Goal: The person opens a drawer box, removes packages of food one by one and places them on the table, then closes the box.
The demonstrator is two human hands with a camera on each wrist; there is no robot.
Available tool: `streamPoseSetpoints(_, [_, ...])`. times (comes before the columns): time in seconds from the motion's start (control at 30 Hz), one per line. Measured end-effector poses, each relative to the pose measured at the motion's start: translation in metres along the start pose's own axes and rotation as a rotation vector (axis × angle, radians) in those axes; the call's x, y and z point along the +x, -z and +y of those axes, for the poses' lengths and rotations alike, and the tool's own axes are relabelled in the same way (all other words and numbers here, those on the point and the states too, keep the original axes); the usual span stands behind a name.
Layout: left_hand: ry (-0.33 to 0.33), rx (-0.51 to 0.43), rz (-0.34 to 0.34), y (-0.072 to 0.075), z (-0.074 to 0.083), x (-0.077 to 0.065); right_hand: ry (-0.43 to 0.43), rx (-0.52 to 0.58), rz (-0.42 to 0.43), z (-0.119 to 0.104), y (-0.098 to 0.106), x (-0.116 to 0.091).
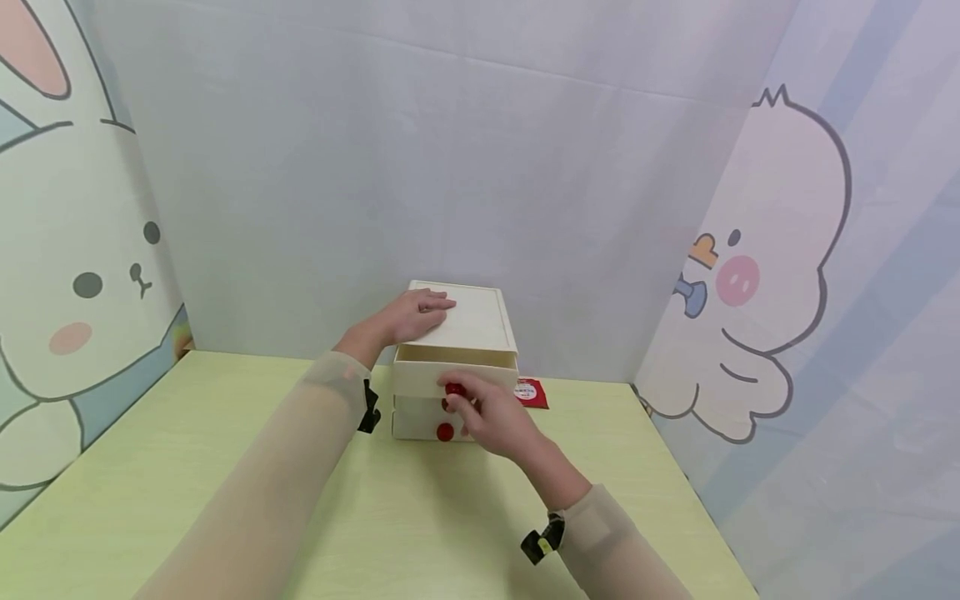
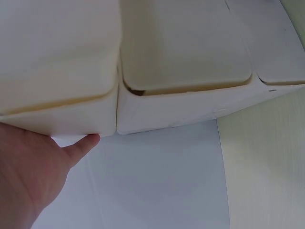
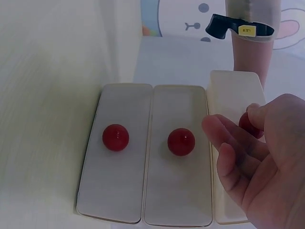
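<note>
A small white drawer cabinet (image 1: 476, 321) with three drawers and round red knobs stands on the table. Its top drawer (image 1: 420, 379) is pulled partly out. My right hand (image 1: 495, 412) pinches the top drawer's red knob (image 3: 251, 123) between thumb and fingers. My left hand (image 1: 412, 317) rests on the cabinet's top near its left edge; in the left wrist view its thumb lies against the cabinet's side. The middle knob (image 3: 181, 141) and the bottom knob (image 3: 116, 137) sit on drawers that are closed. What the top drawer holds cannot be seen.
Beside the cabinet, on its right, lies a flat red packet (image 1: 531, 393) with a white round label. The pale yellow-green table (image 1: 420, 533) meets a grey curtain (image 1: 375, 167) behind, and cartoon-printed curtains stand on both sides.
</note>
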State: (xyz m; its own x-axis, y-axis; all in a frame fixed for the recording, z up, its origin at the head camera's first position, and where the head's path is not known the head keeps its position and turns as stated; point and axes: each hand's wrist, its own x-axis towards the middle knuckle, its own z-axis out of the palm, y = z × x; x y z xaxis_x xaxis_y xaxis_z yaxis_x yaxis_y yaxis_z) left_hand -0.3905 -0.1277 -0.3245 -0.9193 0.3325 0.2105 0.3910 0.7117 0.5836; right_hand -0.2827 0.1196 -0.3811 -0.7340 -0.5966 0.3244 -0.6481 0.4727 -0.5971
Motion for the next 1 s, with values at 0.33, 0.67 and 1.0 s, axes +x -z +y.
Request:
streamPoseSetpoints(0.33, [0.007,0.008,-0.008,0.002,0.002,-0.001,0.007,-0.019,0.016,0.005,-0.001,0.008])
streamPoseSetpoints(0.67, [-0.001,0.009,-0.017,0.002,0.0,-0.001,-0.011,-0.023,0.032,0.003,-0.002,0.013])
streamPoseSetpoints(1.0, [0.007,-0.002,-0.02,0.002,0.0,-0.002,-0.032,-0.039,0.035,0.005,-0.002,0.019])
